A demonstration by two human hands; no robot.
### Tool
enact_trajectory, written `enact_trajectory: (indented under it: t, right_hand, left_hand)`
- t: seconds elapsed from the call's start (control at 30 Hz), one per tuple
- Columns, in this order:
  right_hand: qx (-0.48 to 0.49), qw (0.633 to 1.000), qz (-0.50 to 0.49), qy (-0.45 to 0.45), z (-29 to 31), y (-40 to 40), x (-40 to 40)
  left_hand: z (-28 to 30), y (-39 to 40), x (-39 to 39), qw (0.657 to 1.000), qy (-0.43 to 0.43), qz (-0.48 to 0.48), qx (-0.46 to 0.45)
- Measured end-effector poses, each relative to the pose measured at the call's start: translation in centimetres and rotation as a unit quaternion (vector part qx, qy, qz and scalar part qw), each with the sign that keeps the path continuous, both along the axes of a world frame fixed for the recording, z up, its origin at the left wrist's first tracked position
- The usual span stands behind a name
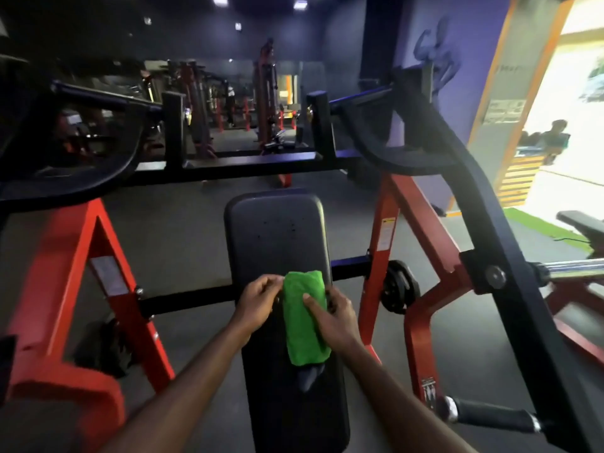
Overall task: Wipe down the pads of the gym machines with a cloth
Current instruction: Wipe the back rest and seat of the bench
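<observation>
I stood over a long black pad of a red-framed gym machine, looking down at my own two bare forearms. A folded green cloth lay lengthwise on the pad, near its middle. My left hand pinched the cloth's upper left edge with curled fingers. My right hand held the cloth's right side, thumb lying across the green fabric; its other fingers were tucked behind the cloth and hidden from me. Just below the cloth sat a dark blurred patch on the pad, possibly a scuff or a fold; I could not tell. The pad's near end ran off the bottom edge. A black handle grip showed lower right. The far gym was dim and smeared.
</observation>
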State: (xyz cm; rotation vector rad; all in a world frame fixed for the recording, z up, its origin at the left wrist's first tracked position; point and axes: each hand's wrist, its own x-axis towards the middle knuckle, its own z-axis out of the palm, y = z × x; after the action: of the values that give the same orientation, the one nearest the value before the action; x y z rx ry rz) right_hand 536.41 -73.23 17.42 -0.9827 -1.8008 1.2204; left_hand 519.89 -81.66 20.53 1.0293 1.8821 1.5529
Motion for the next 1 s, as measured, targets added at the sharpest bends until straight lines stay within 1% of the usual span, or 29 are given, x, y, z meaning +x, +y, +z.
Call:
enact_trajectory:
  t: [0.1,0.17,0.27,0.37,0.47,0.57,0.6,0.67,0.7,0.73,0.8,0.87,0.9,0.93,1.0]
  right_hand:
    - [0.007,1.000,0.004,-0.019,0.6,0.6,-0.7]
    - [0.008,1.000,0.014,-0.015,1.0,0.7,-1.2]
    - [0.002,1.000,0.022,-0.011,0.9,0.6,-2.1]
    - [0.006,1.000,0.025,-0.018,0.7,0.6,-2.5]
    - [0.013,1.000,0.024,-0.014,1.6,1.3,-3.5]
    - [0.022,0.999,0.028,-0.031,1.9,1.5,-5.1]
    - [0.021,0.999,0.016,-0.035,1.7,2.1,-5.9]
    - [0.025,0.999,-0.013,-0.044,1.5,2.8,-7.2]
    - [0.031,0.998,-0.035,-0.046,1.6,3.0,-7.6]
    - [0.040,0.996,-0.069,-0.039,1.9,3.3,-7.9]
    - [0.049,0.986,-0.157,-0.011,2.4,3.9,-9.4]
    - [0.047,0.971,-0.232,0.016,2.7,3.9,-10.6]
    - [0.056,0.967,-0.247,0.022,2.5,3.7,-11.1]
    - [0.075,0.966,-0.246,0.023,2.1,3.3,-12.1]
    - [0.120,0.964,-0.235,0.021,1.0,2.6,-13.6]
  left_hand:
    - [0.8,-0.3,-0.3,1.000,0.026,0.012,-0.005]
    - [0.9,-0.6,-0.5,0.999,0.040,0.016,-0.014]
    - [0.7,-1.0,-0.6,0.998,0.044,-0.012,-0.041]
    - [0.5,-1.2,-1.2,0.994,0.081,-0.043,-0.055]
    - [1.6,-0.6,-2.9,0.990,0.125,-0.048,-0.042]
    - [2.7,-0.2,-5.0,0.971,0.228,-0.046,-0.058]
    - [3.1,0.8,-6.1,0.961,0.264,-0.063,-0.055]
    - [3.8,2.1,-8.2,0.946,0.312,-0.082,-0.033]
    - [4.2,2.9,-9.2,0.933,0.351,-0.074,-0.011]
    - [4.6,4.0,-10.4,0.919,0.391,-0.049,0.026]
    - [5.7,6.6,-13.9,0.894,0.433,0.049,0.103]
    - [7.5,8.8,-16.6,0.895,0.407,0.137,0.120]
    - [8.3,9.8,-17.4,0.906,0.379,0.155,0.104]
    - [8.8,10.8,-18.5,0.922,0.344,0.160,0.079]
    - [9.2,12.4,-19.3,0.953,0.272,0.133,0.015]
